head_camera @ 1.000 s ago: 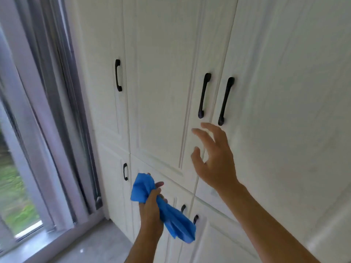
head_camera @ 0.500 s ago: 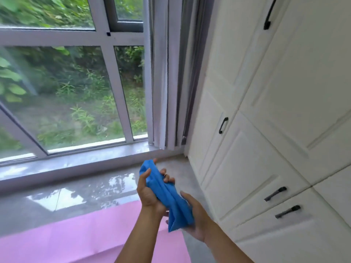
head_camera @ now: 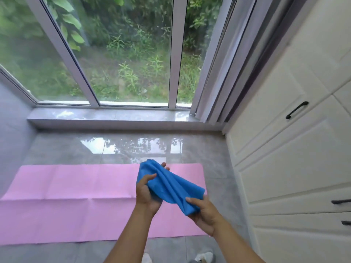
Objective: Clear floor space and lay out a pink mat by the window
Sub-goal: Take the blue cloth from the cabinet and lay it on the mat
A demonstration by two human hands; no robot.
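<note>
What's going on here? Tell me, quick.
A person stands facing the window with a blue cloth held in both hands. The left hand grips its upper end and the right hand holds its lower end, above the mat's right part. The pink mat is already laid flat on the grey floor in front of the window, with white cabinets to the right.

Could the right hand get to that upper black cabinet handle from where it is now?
Probably, but not freely: the right hand pinches the blue cloth that the left hand also grips. Nothing blocks the way to the black handle.
</note>
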